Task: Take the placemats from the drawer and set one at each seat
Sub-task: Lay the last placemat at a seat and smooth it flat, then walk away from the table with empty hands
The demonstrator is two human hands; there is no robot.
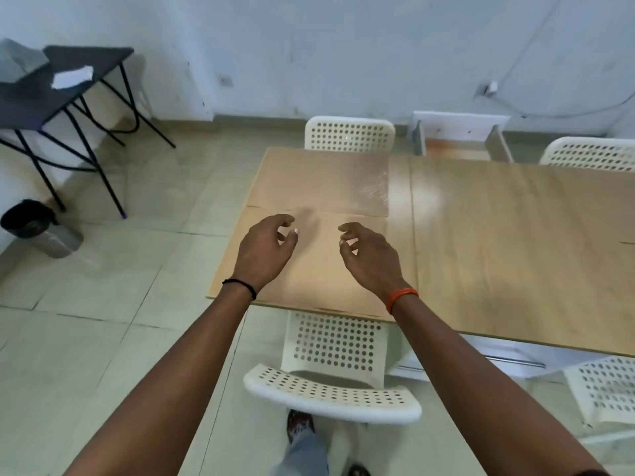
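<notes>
Two clear, see-through placemats lie on the left end of the wooden table. The far placemat sits in front of the far white chair. The near placemat lies by the near white chair. My left hand and my right hand hover just above the near placemat, fingers curled and apart, holding nothing. An open drawer shows beyond the table by the wall.
Two more white chairs stand at the right, one far, one near. Black folding tables and a black bin stand at the left on the tiled floor. My foot is under the near chair.
</notes>
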